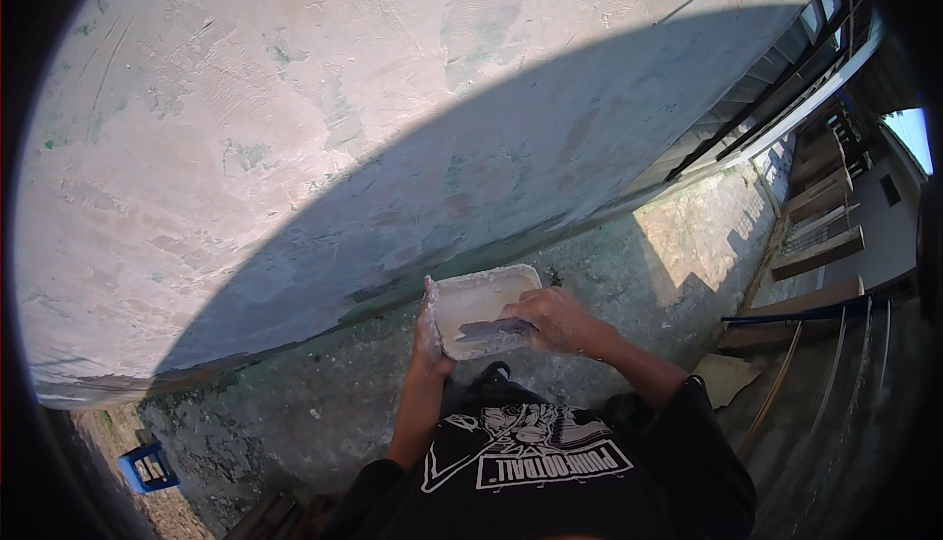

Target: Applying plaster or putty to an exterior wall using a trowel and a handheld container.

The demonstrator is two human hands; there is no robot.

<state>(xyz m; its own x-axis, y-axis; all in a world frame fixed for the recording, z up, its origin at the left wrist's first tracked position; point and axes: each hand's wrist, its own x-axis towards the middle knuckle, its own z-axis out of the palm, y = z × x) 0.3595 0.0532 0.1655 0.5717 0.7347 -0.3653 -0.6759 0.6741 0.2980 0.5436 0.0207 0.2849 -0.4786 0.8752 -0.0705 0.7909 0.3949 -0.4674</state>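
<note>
My left hand (428,341) grips the left side of a pale rectangular tray (464,289) smeared with putty, held low in front of my body. My right hand (546,322) is closed on a putty knife, whose wide grey blade (483,328) lies over the inside of the tray near its lower edge. Beyond the tray rises a wall (275,88) with rough pale coating, green patches showing through, its upper left in sunlight and the rest in shadow.
A concrete walkway (324,402) runs along the wall's foot. A blue plastic stool or crate (147,467) stands at lower left. Steps or slats (717,122) are at upper right. Along the right are wooden boards (815,255), several long poles (825,383) and a pale flat piece (727,378).
</note>
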